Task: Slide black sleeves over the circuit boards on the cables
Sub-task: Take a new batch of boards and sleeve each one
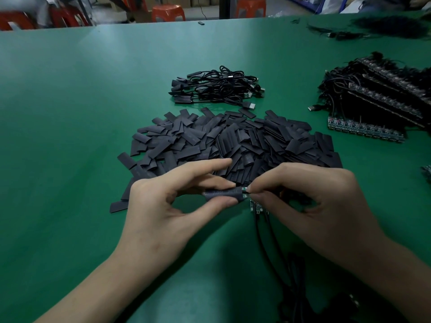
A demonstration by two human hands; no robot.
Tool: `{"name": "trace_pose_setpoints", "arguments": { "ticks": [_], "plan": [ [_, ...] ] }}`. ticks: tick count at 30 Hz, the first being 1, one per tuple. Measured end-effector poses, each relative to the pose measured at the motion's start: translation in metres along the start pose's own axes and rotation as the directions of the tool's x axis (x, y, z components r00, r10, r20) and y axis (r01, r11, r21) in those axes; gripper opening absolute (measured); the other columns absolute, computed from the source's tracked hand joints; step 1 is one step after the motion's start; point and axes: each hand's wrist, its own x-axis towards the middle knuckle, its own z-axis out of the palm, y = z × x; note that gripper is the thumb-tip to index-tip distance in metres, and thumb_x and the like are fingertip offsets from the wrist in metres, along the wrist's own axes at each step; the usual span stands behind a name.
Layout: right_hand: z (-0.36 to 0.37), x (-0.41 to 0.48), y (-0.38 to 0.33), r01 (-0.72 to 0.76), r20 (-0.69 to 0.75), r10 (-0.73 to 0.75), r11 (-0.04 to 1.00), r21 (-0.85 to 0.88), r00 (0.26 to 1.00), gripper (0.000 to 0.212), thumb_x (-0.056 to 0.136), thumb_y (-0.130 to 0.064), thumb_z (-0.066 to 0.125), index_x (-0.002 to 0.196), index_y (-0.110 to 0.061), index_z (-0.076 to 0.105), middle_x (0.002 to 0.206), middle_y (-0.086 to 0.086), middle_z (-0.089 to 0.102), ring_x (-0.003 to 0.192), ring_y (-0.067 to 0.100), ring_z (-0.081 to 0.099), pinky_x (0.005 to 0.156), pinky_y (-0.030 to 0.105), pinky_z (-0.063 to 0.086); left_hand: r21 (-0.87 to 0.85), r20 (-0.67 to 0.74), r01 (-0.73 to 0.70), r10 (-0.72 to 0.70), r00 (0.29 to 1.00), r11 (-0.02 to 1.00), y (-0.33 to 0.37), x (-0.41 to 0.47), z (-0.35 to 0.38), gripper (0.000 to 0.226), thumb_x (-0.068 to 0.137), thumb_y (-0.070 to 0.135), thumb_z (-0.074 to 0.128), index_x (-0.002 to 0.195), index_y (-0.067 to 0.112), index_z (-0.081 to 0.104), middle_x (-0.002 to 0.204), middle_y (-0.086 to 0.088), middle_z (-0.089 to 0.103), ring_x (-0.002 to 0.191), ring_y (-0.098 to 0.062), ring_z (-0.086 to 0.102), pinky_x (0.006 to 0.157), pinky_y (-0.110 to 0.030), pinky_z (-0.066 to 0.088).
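Observation:
My left hand (163,206) pinches a black sleeve (221,194) between thumb and fingers, held level above the green table (58,113). A small green circuit board (245,191) pokes out of the sleeve's right end. My right hand (314,201) pinches that end of the board with its fingertips. More small boards (256,207) on black cables (263,241) hang just below, trailing toward me. A big heap of loose black sleeves (233,141) lies right behind both hands.
A bundle of sleeved cables (217,88) lies behind the heap. Stacked unsleeved boards with cables (377,101) sit at the right. More black cables (384,26) lie at the far right corner. Red stools (168,12) stand beyond the table's far edge.

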Motion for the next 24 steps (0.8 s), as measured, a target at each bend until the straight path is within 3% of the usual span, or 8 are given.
{"name": "trace_pose_setpoints", "arguments": {
  "ticks": [10, 15, 19, 24],
  "plan": [
    [0.0001, -0.0008, -0.0008, -0.106, -0.014, 0.109, 0.982, 0.154, 0.994, 0.012, 0.091, -0.02, 0.076, 0.101, -0.015, 0.074, 0.08, -0.01, 0.07, 0.075, 0.011, 0.069, 0.066, 0.03, 0.054, 0.001, -0.055, -0.017, 0.017, 0.998, 1.0, 0.0026, 0.0005, 0.0006, 0.044, 0.079, 0.026, 0.086, 0.12, 0.026, 0.069, 0.1, 0.017, 0.077, 0.094, -0.003, 0.075, 0.091, -0.019, 0.056],
    [0.003, -0.0006, -0.0045, -0.141, 0.032, 0.138, 0.964, 0.224, 0.99, 0.002, 0.09, -0.011, 0.074, 0.092, -0.012, 0.074, 0.075, -0.01, 0.072, 0.071, 0.008, 0.071, 0.065, 0.028, 0.056, 0.061, -0.081, -0.049, 0.054, 0.995, 0.997, 0.0046, 0.0009, 0.0, 0.038, 0.079, 0.02, 0.083, 0.115, 0.023, 0.07, 0.103, 0.015, 0.076, 0.095, -0.001, 0.074, 0.09, -0.018, 0.055],
    [0.0076, -0.0015, -0.008, -0.116, 0.033, 0.112, 0.98, 0.16, 0.993, 0.005, 0.09, -0.01, 0.077, 0.089, -0.012, 0.072, 0.072, -0.012, 0.069, 0.067, 0.008, 0.068, 0.064, 0.026, 0.054, 0.124, -0.069, -0.089, 0.098, 0.993, 0.988, 0.0065, 0.0014, -0.0008, 0.034, 0.081, 0.021, 0.083, 0.113, 0.022, 0.071, 0.104, 0.015, 0.075, 0.096, 0.001, 0.073, 0.09, -0.016, 0.053],
    [0.0094, -0.0031, -0.0098, -0.11, -0.086, 0.114, 0.993, 0.053, 0.99, 0.004, 0.09, -0.019, 0.074, 0.092, -0.015, 0.074, 0.076, -0.01, 0.07, 0.071, 0.007, 0.068, 0.064, 0.028, 0.054, 0.197, -0.187, -0.027, 0.065, 0.98, 0.98, 0.0069, 0.002, 0.0014, 0.034, 0.082, 0.031, 0.083, 0.114, 0.03, 0.071, 0.109, 0.017, 0.073, 0.096, -0.012, 0.072, 0.084, -0.029, 0.058]
  ]
}}
